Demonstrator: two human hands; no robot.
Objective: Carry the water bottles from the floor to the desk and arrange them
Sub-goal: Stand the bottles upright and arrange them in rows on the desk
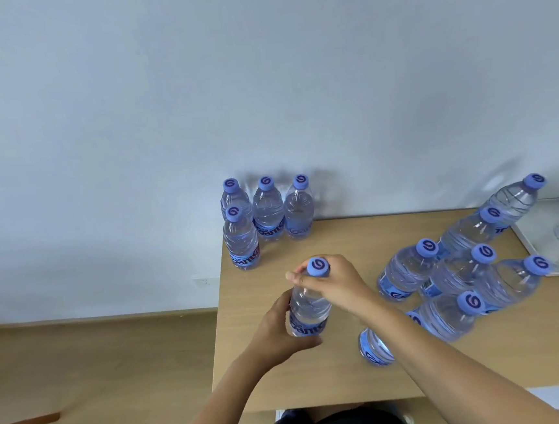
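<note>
A clear water bottle (308, 305) with a blue cap and blue label stands upright over the wooden desk (320, 380). My left hand (281, 330) grips its lower body around the label. My right hand (336, 283) holds its neck and cap from the right. Several matching bottles (266, 213) stand in neat rows at the desk's far left corner by the wall. A loose cluster of several more bottles (462, 273) stands on the right of the desk, and my right forearm partly hides one bottle (374, 347) of it.
A white tray (537, 240) with a pale round object lies at the desk's far right. The wooden floor (98, 363) stretches to the left of the desk, below a grey-white wall. A brown strip shows at the lower left edge.
</note>
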